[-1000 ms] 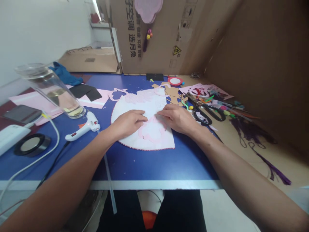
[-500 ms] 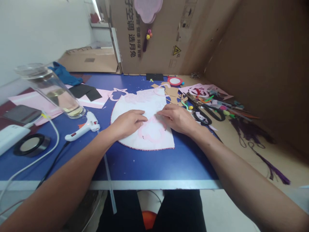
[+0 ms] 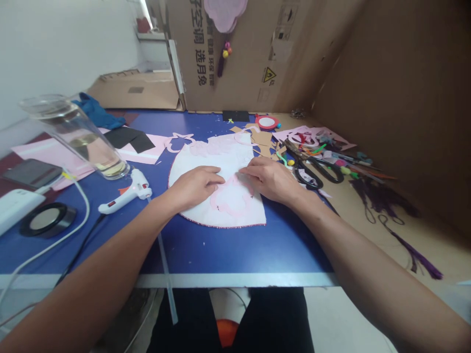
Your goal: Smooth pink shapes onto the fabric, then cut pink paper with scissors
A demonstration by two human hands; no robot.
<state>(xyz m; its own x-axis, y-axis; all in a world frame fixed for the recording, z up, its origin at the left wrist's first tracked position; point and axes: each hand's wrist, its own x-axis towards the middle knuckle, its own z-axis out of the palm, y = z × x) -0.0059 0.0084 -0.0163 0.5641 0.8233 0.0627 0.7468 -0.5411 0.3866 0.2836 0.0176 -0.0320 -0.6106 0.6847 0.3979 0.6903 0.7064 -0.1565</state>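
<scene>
A white rounded sheet with a dark reddish trim along its curved edge lies on the blue table. On its lower right is a thin pink cut-out outline, its upper part partly covered by my fingers. My left hand rests on the sheet's left half, fingers stretched toward the pink outline's top. From the other side, my right hand presses extended fingertips on the outline's upper right. Neither hand grips anything I can see. Fluffy pale pink pieces lie along the sheet's upper edge.
A white glue gun with its clear stick lies to the left, near a glass jug and black tape. Scissors, purple tassels and paper scraps lie right. Cardboard walls stand behind.
</scene>
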